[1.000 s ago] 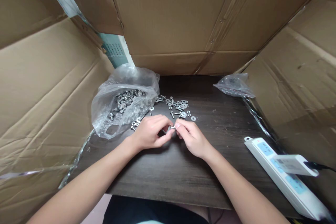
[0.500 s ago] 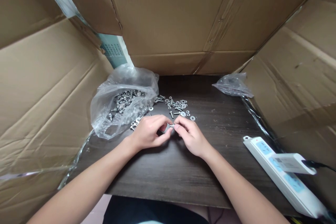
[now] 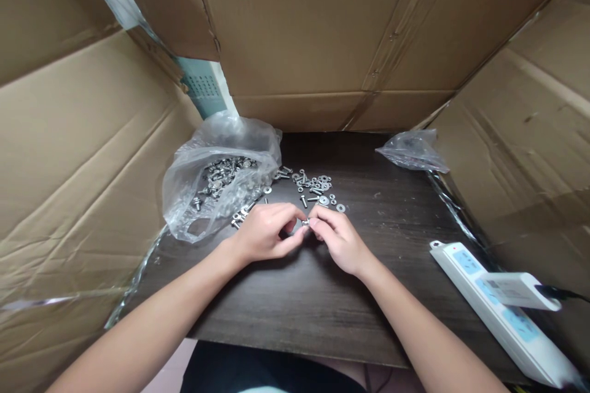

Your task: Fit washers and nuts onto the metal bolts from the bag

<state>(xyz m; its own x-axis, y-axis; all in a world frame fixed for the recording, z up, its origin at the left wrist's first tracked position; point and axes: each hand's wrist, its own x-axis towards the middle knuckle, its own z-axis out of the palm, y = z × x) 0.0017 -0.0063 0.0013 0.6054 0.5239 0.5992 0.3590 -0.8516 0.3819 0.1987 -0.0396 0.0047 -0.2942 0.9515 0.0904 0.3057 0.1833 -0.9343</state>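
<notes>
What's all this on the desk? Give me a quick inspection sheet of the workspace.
Surface: dark wood-grain table, scuffed.
Job's things: small metal bolt pinched between both hands; loose bolts and washers just beyond.
Clutter: clear plastic bag of bolts at left; crumpled plastic bag at far right.
Hands: left hand and right hand meet fingertip to fingertip.
Cables: white power strip with a plugged-in adapter.
Surroundings: cardboard walls on three sides.
</notes>
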